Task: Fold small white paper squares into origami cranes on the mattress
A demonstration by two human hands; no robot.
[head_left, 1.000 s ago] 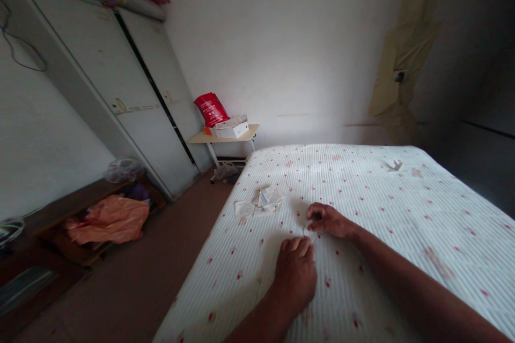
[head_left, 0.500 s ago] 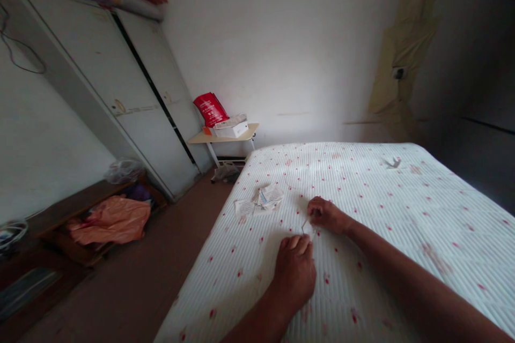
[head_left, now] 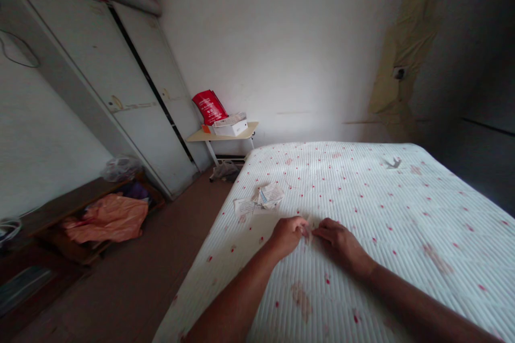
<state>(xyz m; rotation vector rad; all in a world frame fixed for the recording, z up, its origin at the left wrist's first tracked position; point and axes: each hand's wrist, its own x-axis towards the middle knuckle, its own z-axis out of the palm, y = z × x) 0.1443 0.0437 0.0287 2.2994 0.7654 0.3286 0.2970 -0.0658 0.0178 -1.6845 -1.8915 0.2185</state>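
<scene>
Both hands are close together over the white bed cover (head_left: pixel 338 182) with red dots. My left hand (head_left: pixel 288 235) is closed, its fingertips pinching a small pale piece that looks like paper (head_left: pixel 308 230). Just right of it, my right hand (head_left: pixel 337 237) has its fingers pressed together at the other side of that piece; what they hold, if anything, is too small to tell. Beyond my left hand lie several printed paper pieces (head_left: pixel 270 195), partly overlapping. A small grey scrap (head_left: pixel 394 163) sits farther back on the right.
A small table (head_left: pixel 197 135) past the bed's far left corner bears a red bag (head_left: pixel 210 107) and a white box (head_left: pixel 231 128). At left stand a wardrobe (head_left: pixel 80 59) and a low wooden cabinet (head_left: pixel 56 203) with an orange plastic bag (head_left: pixel 110 218).
My left hand has moved forward and turned, rising to the pale piece. My right hand has come slightly nearer and to the right. The view has shifted slightly.
</scene>
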